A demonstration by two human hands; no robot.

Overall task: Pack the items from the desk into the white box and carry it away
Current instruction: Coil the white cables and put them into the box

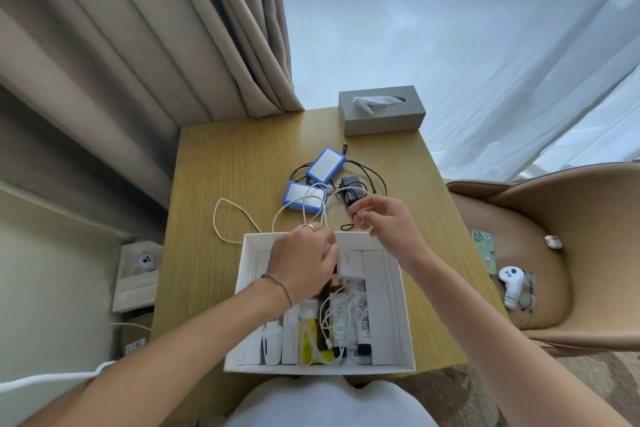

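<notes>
White box open, crammed with tubes and cable.

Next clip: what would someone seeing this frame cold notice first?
Two bare arms reach over an open white box at the desk's near edge, already holding tubes and a white charger. The left hand grips the charger's white cable, while the right hand hovers past the box's far rim. Beyond them lie two blue-edged packs among tangled black wires, and a grey tissue box at the far edge.
</notes>
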